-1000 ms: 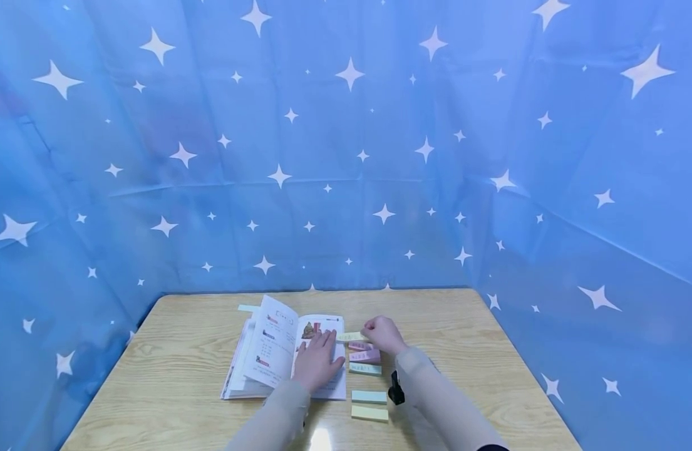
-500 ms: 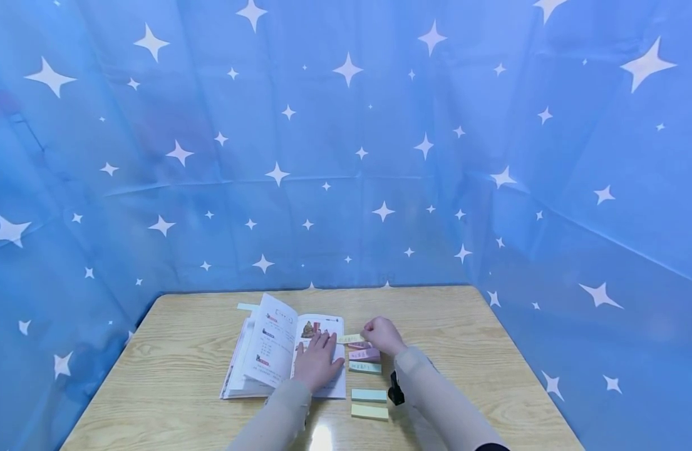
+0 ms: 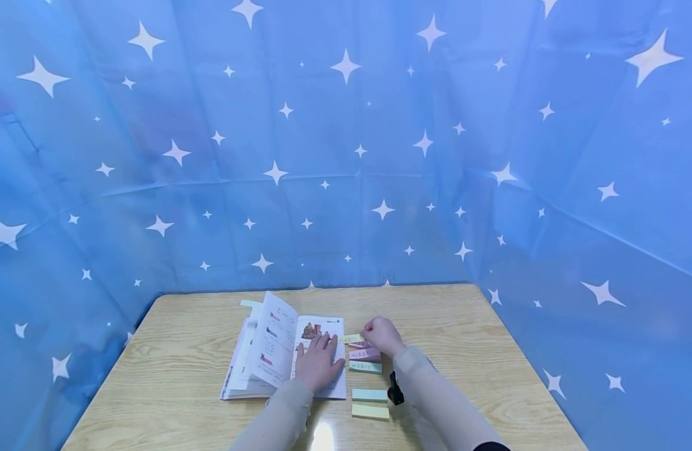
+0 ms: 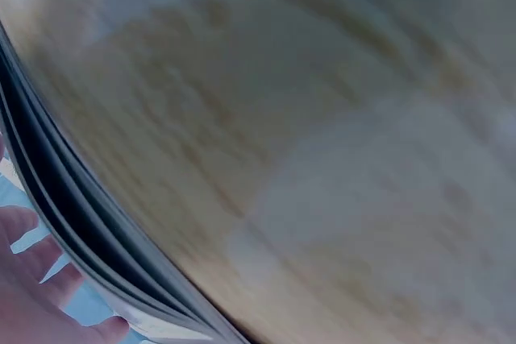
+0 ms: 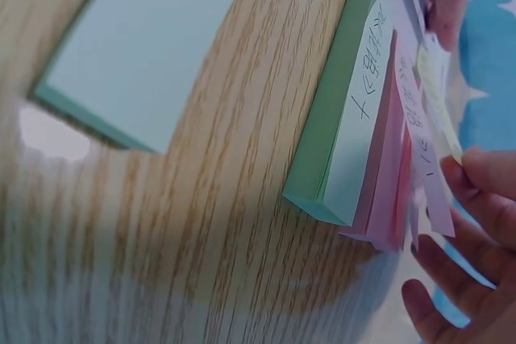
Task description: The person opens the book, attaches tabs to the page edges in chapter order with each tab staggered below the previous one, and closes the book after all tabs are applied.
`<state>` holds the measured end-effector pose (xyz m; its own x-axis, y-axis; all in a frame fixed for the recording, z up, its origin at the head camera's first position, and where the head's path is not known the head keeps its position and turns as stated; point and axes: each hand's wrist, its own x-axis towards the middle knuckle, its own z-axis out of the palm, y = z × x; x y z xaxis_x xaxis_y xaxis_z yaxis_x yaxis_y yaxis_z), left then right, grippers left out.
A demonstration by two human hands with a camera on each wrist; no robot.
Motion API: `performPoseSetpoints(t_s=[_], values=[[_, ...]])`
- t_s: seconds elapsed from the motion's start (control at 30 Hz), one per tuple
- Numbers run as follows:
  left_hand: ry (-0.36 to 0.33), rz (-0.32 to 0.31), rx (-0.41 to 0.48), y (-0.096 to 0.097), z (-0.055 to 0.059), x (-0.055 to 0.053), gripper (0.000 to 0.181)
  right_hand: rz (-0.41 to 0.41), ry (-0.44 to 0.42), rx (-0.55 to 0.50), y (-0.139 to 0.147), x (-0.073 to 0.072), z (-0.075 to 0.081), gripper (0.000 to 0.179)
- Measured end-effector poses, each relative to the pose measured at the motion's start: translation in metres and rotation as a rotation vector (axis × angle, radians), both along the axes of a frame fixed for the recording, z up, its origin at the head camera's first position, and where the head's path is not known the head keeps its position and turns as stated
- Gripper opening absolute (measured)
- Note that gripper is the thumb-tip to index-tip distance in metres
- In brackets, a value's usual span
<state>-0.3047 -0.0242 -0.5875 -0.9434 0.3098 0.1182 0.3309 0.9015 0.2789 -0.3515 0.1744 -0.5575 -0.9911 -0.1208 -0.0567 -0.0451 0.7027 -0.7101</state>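
An open book [image 3: 273, 344] with printed text and pictures lies on the table in the head view, its left pages partly raised. My left hand [image 3: 317, 362] rests on the right page with its fingers spread. Between thumb and fingertip my right hand [image 3: 384, 335] pinches one end of a yellow sticky note [image 3: 350, 339] that bears handwriting. The note's other end reaches the right page's edge, close to the left fingertips. In the right wrist view, the yellow note [image 5: 437, 106] stands beside a pink written note [image 5: 422, 147] and a green sticky-note pad [image 5: 339, 118].
Pink notes [image 3: 364, 354] and the written green pad [image 3: 365, 367] lie just right of the book. Nearer me are another green pad [image 3: 369, 395] and a yellow pad [image 3: 370, 411]. A pale tab [image 3: 251, 304] sticks out of the book's left pages. Behind the table hangs a blue starry curtain [image 3: 323, 144].
The yellow note has drawn very slightly to the right. The raised left page leans a little more upright. Both hands stay almost in place; the head view has shifted slightly.
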Motion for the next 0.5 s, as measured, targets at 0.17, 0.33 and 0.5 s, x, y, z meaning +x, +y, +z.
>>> performPoseSetpoints(t_s=[0.17,0.33,0.5], values=[[-0.008,-0.001,0.002,0.0005,-0.0007,0.0010,0.062,-0.027,-0.019,0.027,-0.0010,-0.0019,-0.0018,0.039],[-0.035,0.001,-0.006,0.0011,0.0024,0.0015,0.061,-0.030,-0.030,0.024,-0.0019,-0.0004,0.0000,0.036],[-0.076,0.010,-0.024,0.0031,0.0046,0.0016,0.060,-0.014,-0.031,0.003,-0.0014,0.0033,0.0033,0.042]])
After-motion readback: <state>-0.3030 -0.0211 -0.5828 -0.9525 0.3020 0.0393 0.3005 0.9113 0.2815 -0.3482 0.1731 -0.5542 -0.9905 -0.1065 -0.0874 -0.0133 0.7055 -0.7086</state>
